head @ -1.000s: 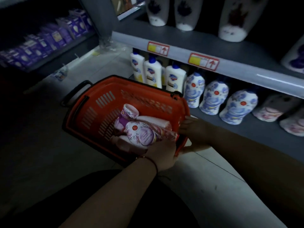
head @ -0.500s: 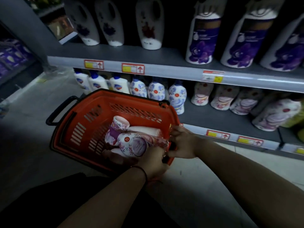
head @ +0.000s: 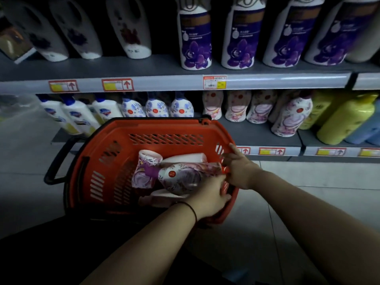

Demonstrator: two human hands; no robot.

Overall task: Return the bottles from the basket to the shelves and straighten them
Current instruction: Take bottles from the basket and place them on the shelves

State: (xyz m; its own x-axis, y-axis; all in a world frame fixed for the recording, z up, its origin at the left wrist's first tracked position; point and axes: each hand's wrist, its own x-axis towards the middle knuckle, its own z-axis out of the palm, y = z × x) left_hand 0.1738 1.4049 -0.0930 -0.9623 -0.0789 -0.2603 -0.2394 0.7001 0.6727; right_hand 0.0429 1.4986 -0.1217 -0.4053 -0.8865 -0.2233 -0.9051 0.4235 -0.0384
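An orange basket with a black handle sits low in front of the shelves. Several bottles lie inside it: a pink and purple floral bottle on top, a second floral one beside it and a white one behind. My left hand reaches over the basket's near right corner and closes around the base of the top floral bottle; its fingers are hidden. My right hand grips the basket's right rim, index finger stretched along it. Matching floral bottles stand on the lower shelf.
The upper shelf carries tall white bottles with purple flowers. On the lower shelf stand blue floral bottles, white bottles with blue caps at left, and yellow bottles at right. Grey tiled floor lies below.
The view has swung right and upward along the shelves, bringing the pink floral and yellow bottles into sight. Both hands keep their hold at the basket's right side.
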